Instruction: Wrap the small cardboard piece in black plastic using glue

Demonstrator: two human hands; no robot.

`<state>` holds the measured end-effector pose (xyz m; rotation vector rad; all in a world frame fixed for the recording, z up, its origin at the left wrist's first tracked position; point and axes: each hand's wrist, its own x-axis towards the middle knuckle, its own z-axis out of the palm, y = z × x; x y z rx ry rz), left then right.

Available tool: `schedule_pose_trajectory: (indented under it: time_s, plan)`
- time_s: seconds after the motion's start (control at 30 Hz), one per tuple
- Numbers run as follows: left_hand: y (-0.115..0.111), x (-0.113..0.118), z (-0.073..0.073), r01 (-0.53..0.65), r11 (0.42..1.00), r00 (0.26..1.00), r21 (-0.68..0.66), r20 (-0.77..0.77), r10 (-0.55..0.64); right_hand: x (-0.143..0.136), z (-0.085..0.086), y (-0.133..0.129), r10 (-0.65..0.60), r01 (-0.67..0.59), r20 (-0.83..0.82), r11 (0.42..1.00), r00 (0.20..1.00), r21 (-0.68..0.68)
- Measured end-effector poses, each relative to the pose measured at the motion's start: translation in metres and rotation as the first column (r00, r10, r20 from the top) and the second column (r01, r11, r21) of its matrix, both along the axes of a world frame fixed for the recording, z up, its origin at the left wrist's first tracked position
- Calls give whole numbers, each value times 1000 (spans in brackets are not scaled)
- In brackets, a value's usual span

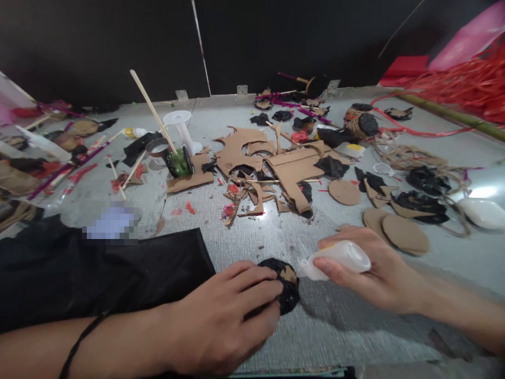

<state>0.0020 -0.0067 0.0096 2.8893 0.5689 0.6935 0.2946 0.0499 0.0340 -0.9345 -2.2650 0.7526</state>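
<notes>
My left hand [232, 310] is closed over a cardboard disc wrapped in black plastic [290, 300], pressing it on the table. A patch of brown cardboard shows through at the disc's middle. In my right hand [366, 268] is a small white squeeze bottle [343, 257], tipped on its side. Its nozzle points left and meets, or nearly meets, the right edge of the disc. Whether anything flows from the nozzle I cannot tell. My left fingers hide part of the disc.
A black plastic sheet [118, 273] lies at the left. Cardboard scraps [248, 158] spread across the middle, with a white spool [179, 126] and a green glass piece holding a stick [179, 162] beside them. Cardboard circles [405, 232] rest at the right. Red strips [473, 79] are heaped far right.
</notes>
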Motion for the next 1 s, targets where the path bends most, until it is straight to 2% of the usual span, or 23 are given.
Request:
schedule_pose_trajectory:
  time_s: [0.1, 0.27, 0.43, 0.6, 0.87, 1.0]
  plan:
    - [-1, -1, 0, 3, 1000, 1000, 3, -11, -3, -1, 1, 0, 55, -55, 9, 998, 998, 16]
    - [-2, -1, 0, -6, 1000, 1000, 5, -14, 7, -3, -1, -4, 17, -18, -63, 1000, 998, -4]
    - [0, 1, 0, 5, 1000, 1000, 3, 16, -5, -3, -1, -3, -108, 90, -160, 989, 981, -117]
    - [0, 1, 0, -4, 1000, 1000, 10, 10, 4, 3, -3, 6, -232, 197, -277, 969, 932, -150]
    - [-4, -1, 1, -58, 998, 997, 5, 50, 57, 3, -5, 25, -455, 383, -375, 889, 808, -252]
    - [-6, -2, -2, -92, 996, 991, 8, 101, 91, 13, -16, 41, -551, 475, -375, 834, 746, -281]
